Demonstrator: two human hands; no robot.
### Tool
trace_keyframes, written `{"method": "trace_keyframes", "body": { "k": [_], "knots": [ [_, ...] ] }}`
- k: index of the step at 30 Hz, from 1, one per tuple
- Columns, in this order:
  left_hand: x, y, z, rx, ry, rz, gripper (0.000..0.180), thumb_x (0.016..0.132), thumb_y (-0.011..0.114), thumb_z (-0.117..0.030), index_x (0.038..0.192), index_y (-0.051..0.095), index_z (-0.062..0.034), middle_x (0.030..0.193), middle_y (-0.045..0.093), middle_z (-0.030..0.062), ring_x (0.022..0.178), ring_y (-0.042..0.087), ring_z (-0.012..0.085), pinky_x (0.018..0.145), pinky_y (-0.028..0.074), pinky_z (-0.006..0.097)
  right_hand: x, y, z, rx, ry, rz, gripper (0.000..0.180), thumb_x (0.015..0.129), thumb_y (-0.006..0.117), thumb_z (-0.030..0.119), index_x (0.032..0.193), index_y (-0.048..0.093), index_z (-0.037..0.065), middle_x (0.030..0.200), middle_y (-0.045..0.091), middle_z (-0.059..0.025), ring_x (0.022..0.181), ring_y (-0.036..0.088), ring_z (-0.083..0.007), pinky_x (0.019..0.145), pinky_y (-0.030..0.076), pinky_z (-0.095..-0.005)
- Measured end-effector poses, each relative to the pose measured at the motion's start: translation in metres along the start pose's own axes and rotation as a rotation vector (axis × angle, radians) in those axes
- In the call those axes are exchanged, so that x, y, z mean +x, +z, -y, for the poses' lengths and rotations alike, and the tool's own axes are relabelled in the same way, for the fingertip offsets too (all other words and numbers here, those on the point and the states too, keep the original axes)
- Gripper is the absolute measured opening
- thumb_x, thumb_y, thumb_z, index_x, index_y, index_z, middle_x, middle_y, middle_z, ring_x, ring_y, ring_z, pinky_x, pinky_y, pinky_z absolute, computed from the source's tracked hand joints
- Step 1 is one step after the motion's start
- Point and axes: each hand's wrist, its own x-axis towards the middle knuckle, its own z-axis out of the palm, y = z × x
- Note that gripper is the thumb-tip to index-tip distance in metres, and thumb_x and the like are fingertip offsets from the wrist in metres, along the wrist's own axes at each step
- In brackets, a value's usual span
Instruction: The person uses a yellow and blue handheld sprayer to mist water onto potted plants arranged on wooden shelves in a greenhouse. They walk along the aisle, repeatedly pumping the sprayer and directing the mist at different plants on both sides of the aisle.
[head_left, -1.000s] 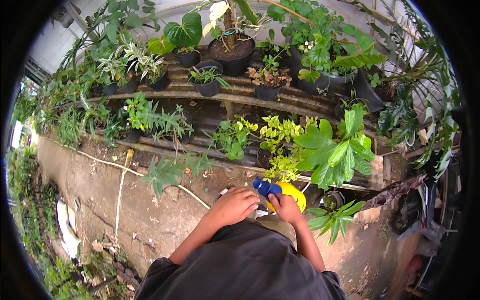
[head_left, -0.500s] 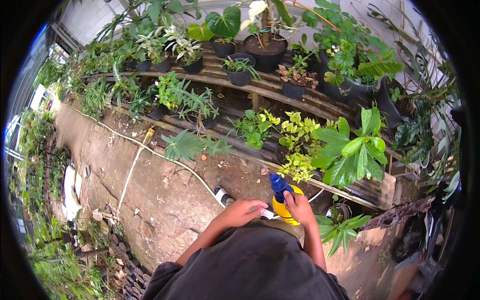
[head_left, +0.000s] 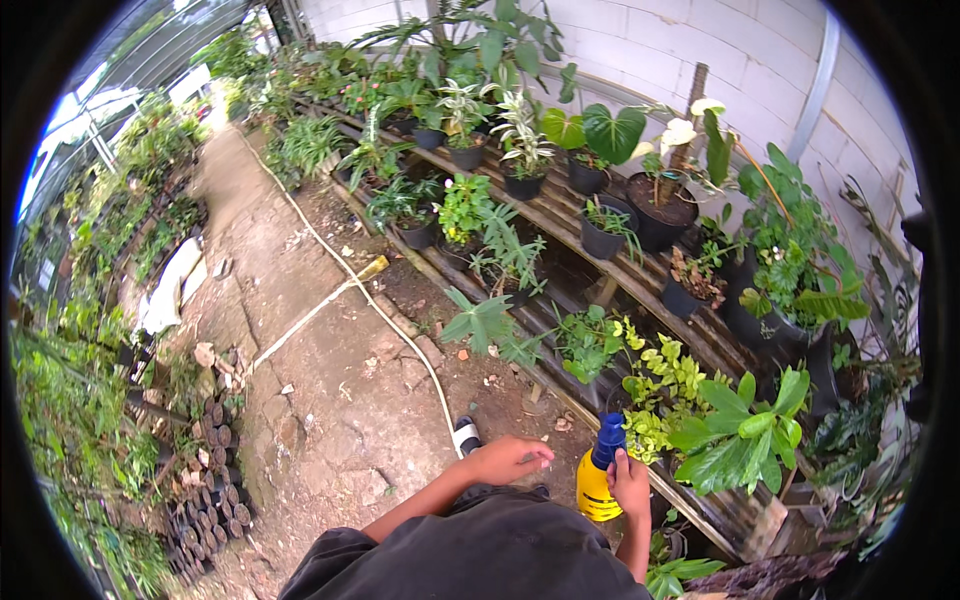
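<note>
A yellow spray bottle [head_left: 592, 492] with a blue head stands roughly upright in my right hand [head_left: 630, 485], whose fingers wrap round the blue neck and trigger area. Close beyond the bottle grow a yellow-green leafy plant [head_left: 660, 390] and a plant with broad glossy leaves [head_left: 752, 432]. My left hand [head_left: 508, 461] hovers in front of my body, its fingers stretched forward and nothing visible in them. Below it, one foot in a black sandal with a white strap [head_left: 467, 436] rests on the ground.
Potted plants line a tiered slatted bench [head_left: 560, 228] along the white block wall. A pale hose [head_left: 425, 362] crosses the dirt path, meeting a stick with a yellow end [head_left: 318, 317]. Small black pots [head_left: 212, 500] and a white sack [head_left: 176, 292] lie to the left.
The view has swung left and up, showing more of the path. My left hand is farther from the bottle, which stays in my right hand and now stands more upright.
</note>
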Motion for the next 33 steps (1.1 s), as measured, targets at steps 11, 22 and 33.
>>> {"method": "trace_keyframes", "body": {
  "k": [11,22,33],
  "knots": [
    [-0.022,0.013,-0.011,-0.115,-0.142,-0.125,0.032,0.109,0.063,-0.026,0.131,0.069,-0.0035,0.121,0.074,0.0154,0.11,0.072,0.0296,0.095,0.055,0.038,0.034,0.001,-0.047,-0.049,-0.036,-0.112,0.059,0.112,0.05,0.052,0.076,0.06,0.006,0.056,0.055,-0.0013,0.043,0.052,-0.0126,0.042,0.04,-0.0306],
    [0.045,0.066,-0.015,-0.05,-0.051,0.1,0.034,0.109,0.062,-0.028,0.133,0.068,-0.004,0.119,0.076,0.0166,0.11,0.074,0.0288,0.095,0.056,0.039,-0.001,-0.042,-0.048,0.019,-0.029,-0.05,0.056,0.113,0.052,0.047,0.078,0.062,0.005,0.061,0.057,-0.0007,0.05,0.053,-0.0104,0.049,0.042,-0.03],
    [0.071,0.043,-0.002,-0.08,-0.057,0.125,0.035,0.108,0.064,-0.029,0.131,0.069,-0.0031,0.116,0.077,0.0173,0.11,0.074,0.0288,0.095,0.056,0.04,0.019,-0.026,0.006,0.146,0.033,-0.054,0.055,0.113,0.052,0.045,0.077,0.059,0.004,0.06,0.055,-0.0006,0.048,0.052,-0.0102,0.048,0.041,-0.0286]
  ]
}}
